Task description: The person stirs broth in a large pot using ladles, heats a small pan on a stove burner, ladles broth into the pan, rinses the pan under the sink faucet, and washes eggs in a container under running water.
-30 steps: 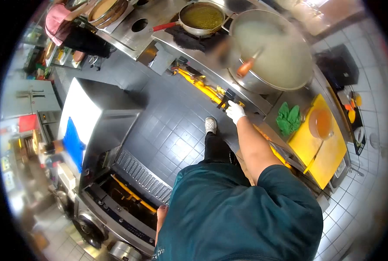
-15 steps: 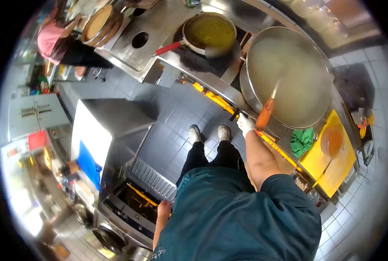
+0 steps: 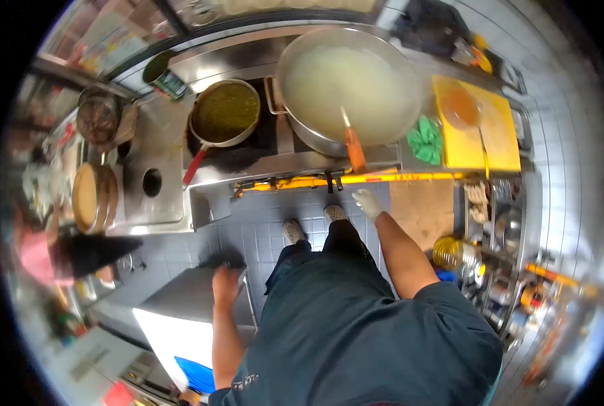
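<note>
My right hand (image 3: 369, 204), in a white glove, hangs just below the yellow pipe (image 3: 417, 177) along the stove front. Its fingers look loosely spread and nothing shows in them. Close above it, an orange-handled utensil (image 3: 354, 150) leans out of a large steel pot (image 3: 300, 127) of pale, steaming liquid; its far end is under the surface. My bare left hand (image 3: 225, 285) is lowered over the steel cabinet (image 3: 187, 292) on the left. Blur and a dark patch by its fingertips hide whether it holds anything.
A red-handled pan (image 3: 195, 166) with green contents sits on the left burner. Right of the pot are a green cloth (image 3: 425, 140) and a yellow board (image 3: 501, 149) bearing a bowl (image 3: 459, 108) of orange liquid. A person in pink (image 3: 41, 257) stands at far left.
The view has swung toward the stove. My right hand has come away from the yellow pipe, where it was touching near a black valve lever. My left arm has moved forward.
</note>
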A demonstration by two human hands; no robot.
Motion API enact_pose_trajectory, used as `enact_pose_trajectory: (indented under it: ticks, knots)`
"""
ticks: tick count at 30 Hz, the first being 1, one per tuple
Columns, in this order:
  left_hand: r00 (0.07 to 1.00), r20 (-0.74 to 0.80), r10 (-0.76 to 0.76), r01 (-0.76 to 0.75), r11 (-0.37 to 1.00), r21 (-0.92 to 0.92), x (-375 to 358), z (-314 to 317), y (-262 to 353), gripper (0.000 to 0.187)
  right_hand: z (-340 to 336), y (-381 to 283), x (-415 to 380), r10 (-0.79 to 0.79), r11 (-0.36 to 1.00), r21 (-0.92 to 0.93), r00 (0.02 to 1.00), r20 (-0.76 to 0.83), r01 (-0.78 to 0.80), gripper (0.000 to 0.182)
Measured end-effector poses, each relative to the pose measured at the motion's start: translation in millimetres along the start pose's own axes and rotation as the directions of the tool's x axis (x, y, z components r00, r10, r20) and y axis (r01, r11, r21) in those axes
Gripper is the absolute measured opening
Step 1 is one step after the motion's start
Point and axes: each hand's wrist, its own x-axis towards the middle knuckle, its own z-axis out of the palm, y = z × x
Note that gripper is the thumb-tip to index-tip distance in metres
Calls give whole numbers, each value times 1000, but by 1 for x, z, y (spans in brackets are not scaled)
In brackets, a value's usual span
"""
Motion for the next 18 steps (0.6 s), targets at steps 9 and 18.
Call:
enact_pose_trajectory:
  ticks: [9,18]
  knots:
    - [611,-442,657,-773,617,-150,110,-152,293,46,-47,274,-231,-97,633,-771,982,-164,-66,24]
    - [278,-300,912,-860,376,345,30,-137,463,52,40,428,-328,724,253,748,633,274,-614,39]
